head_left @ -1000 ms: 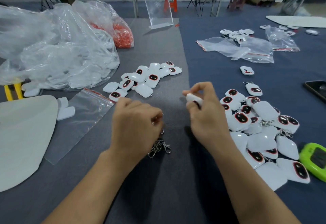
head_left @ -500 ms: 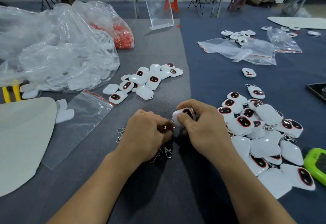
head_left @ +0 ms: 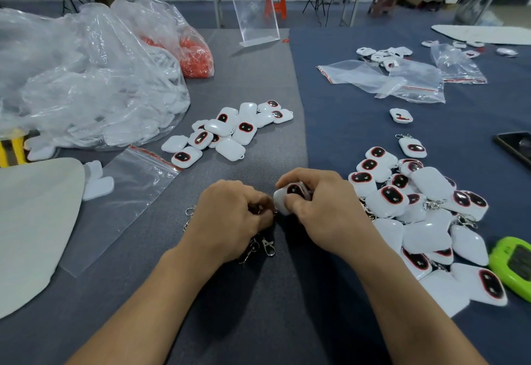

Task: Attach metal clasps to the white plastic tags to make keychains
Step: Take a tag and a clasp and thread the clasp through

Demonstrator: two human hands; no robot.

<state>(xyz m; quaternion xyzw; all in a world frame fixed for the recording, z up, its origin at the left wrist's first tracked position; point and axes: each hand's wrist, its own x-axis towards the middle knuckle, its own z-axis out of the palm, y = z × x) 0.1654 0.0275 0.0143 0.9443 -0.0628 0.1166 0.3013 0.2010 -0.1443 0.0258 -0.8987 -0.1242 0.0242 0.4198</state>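
Note:
My right hand grips a white plastic tag with a black and red oval face, low over the grey mat. My left hand pinches a small metal clasp right against the tag's left edge. More loose clasps lie under and beside my left wrist. A pile of plain tags sits beyond my hands. To the right lies a heap of tags with clasps on them.
Big clear plastic bags fill the left, one holding orange pieces. An empty zip bag and a white board lie at left. A green device and a dark phone sit at the right edge. An acrylic stand is behind.
My right hand came down from above the mat with the tag and met my left hand. The tag's dark face turned up towards me. Both hands now stay close together.

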